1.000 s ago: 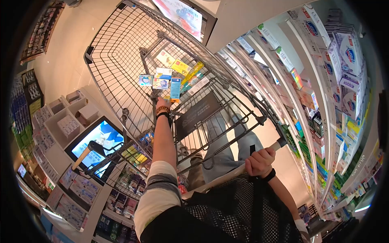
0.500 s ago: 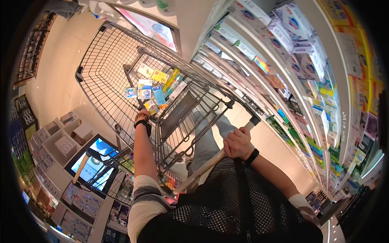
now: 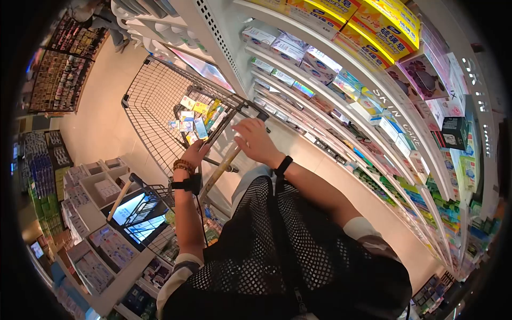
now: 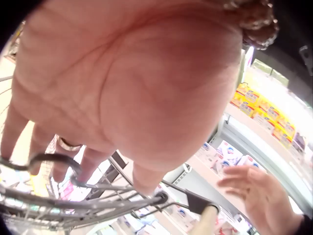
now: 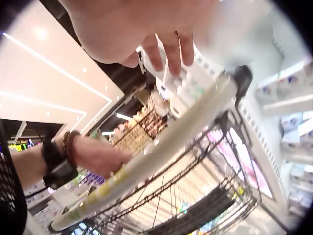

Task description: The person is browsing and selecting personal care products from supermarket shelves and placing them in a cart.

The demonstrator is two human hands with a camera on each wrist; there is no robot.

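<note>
A wire shopping cart (image 3: 125, 101) stands ahead in the head view, its pale handle (image 3: 220, 173) toward me. My left hand (image 3: 193, 154) is near the cart's handle end; in the left wrist view its loosely straight fingers (image 4: 90, 161) overlap the wire bars, with nothing held. Above the handle's far end hovers my right hand (image 3: 258, 141), off the bar with relaxed fingers, as the right wrist view also shows. Several small packages lie in the basket, among them a yellow box (image 3: 201, 107) and a blue box (image 3: 201, 128).
Store shelves (image 3: 341, 88) with boxed goods, including yellow soap boxes (image 3: 381, 26), run along the right. A second cart (image 3: 152, 194), a lit screen (image 3: 130, 210) and a white display stand (image 3: 96, 184) are at the left. Another person (image 3: 109, 24) stands at the upper left.
My right hand has let go of the handle and lifted above it. My left hand has drawn back from inside the basket toward the handle. More shelving shows on the right.
</note>
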